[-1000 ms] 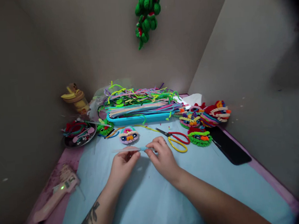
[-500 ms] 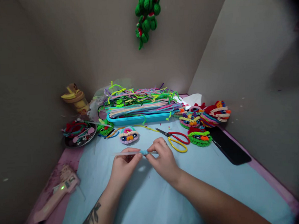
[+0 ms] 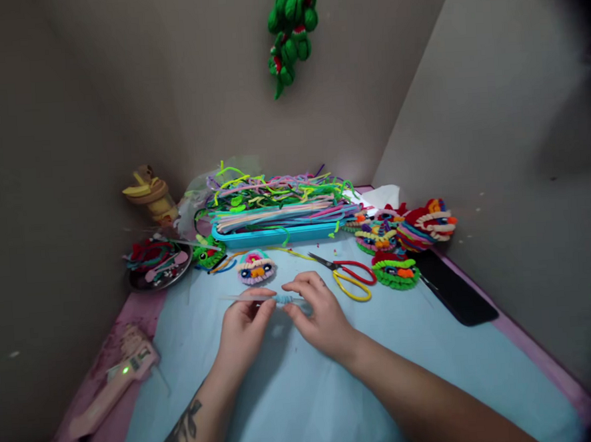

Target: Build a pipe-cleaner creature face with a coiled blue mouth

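The left hand (image 3: 244, 325) is pinched, thumb and forefinger closed on a thin pale rod (image 3: 235, 298) that lies almost level just above the counter (image 3: 311, 393), its bare end poking out to the left; the right hand (image 3: 322, 315) is curled, fingertips closed on a blue pipe cleaner (image 3: 281, 300), fuzzy and wound in a tight coil round the rod between the two hands; the hands sit close together, nearly touching. The counter wears a smooth pale-blue sheet with pink edges. Just beyond the hands lie a round fuzzy face (image 3: 255, 267) in pink and orange, and scissors (image 3: 347, 274) with one red and one yellow loop; behind them a teal tray (image 3: 276, 235) is heaped with straight and kinked pipe cleaners (image 3: 279, 198) in many colours; a pink glue gun (image 3: 118, 382) lies well off to the left.
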A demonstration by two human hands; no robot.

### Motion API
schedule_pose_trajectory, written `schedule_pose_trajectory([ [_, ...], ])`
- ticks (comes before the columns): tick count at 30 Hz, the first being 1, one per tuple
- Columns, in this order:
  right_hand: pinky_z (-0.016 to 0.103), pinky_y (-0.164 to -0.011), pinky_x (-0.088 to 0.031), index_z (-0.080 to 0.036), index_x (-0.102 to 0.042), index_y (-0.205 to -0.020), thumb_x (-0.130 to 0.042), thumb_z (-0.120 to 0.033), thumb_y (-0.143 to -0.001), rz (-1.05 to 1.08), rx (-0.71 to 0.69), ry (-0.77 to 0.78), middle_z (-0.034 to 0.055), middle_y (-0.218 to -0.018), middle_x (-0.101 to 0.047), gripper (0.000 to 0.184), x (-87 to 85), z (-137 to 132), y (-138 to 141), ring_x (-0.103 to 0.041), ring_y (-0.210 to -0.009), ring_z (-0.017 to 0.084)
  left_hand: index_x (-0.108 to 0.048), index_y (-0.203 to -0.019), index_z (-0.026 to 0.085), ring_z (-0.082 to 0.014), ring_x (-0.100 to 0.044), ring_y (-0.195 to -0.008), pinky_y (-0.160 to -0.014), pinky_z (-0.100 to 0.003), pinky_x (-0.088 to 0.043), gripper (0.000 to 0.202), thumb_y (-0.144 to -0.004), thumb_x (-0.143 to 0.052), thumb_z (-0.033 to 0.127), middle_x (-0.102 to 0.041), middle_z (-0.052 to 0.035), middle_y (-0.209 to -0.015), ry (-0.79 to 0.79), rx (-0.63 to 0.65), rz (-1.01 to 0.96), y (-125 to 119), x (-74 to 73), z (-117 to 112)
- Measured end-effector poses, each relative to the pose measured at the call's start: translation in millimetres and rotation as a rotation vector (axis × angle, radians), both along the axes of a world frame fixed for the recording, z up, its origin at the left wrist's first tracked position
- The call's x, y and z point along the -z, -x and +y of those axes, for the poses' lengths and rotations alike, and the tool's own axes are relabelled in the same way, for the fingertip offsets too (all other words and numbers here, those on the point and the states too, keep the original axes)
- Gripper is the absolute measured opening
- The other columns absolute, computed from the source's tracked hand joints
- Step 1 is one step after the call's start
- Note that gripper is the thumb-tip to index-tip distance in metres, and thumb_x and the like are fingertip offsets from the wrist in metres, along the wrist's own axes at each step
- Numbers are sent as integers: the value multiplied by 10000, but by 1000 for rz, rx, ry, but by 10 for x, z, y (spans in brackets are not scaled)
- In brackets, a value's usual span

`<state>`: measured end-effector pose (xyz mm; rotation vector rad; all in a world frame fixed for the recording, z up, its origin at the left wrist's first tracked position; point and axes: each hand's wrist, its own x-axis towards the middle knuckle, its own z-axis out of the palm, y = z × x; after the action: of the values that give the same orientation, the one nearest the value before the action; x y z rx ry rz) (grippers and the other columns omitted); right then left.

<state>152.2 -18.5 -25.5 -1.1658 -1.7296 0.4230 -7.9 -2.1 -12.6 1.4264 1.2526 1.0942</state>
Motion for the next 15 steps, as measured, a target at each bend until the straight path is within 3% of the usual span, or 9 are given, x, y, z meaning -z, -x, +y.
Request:
schedule_pose_trajectory([
  [5, 359, -791, -462, -195, -629, -940, -490, -146, -848, -41, -33, -29, 73, -896, -565, 173, 6, 20, -11, -536, -888, 206, -654, -873, 157, -160, -614, -798, -729, -260, -476, 170, -780, -608, 291, -665, -47, -871, -46, 30, 21, 5, 16, -2],
  [10, 339, -744, -452, -191, -606, -824, -477, -146, -849, -1, 10, 12, 56, -832, -561, 139, 4, 33, -12, -540, -824, 195, -655, -956, 146, -196, -641, -874, -791, -297, -490, 273, -735, -649, 305, -694, -81, -972, 15, 23, -32, -9, 3, -12],
  [15, 323, -738, -461, -197, -591, -836, -480, -135, -843, 37, 66, 33, 51, -854, -552, 127, 15, 42, -21, -553, -832, 188, -689, -831, 152, -180, -640, -737, -683, -264, -491, 204, -731, -655, 327, -704, -51, -801, -11, -29, 58, -2, -27, -12],
])
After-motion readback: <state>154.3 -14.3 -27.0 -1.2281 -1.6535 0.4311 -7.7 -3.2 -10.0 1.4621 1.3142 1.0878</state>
